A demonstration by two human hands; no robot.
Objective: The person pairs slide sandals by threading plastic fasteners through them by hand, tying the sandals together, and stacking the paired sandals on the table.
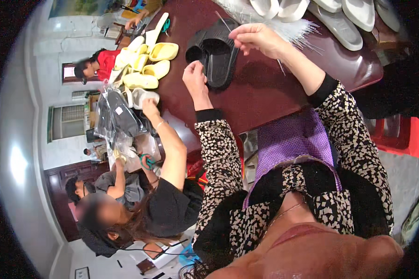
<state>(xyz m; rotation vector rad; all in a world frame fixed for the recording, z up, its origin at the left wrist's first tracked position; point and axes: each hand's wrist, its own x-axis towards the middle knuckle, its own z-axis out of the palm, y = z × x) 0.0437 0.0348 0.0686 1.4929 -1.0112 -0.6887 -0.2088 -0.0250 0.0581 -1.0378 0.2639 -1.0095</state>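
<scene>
A pair of black slides (220, 65) lies on the dark red table in front of me, one partly over or against the other. Between the thumb and fingers of my right hand (258, 39), just above the slides' right side, is a thin pale plastic strand (223, 22). My left hand (195, 76) is closed by the slides' left edge, its fingertips pinched together. Whatever that hand may hold is too small to make out. Beyond my right hand spreads a loose bundle of clear thin plastic strands (295, 36).
Grey slides (336, 27) and whitish ones crowd the table's far right. Yellow slides (156, 69) are heaped at the left, near plastic-bagged dark slides (118, 111). A co-worker's hand (150, 108) touches a white slide; another hand has teal scissors (146, 161). Something red (415, 137) stands right.
</scene>
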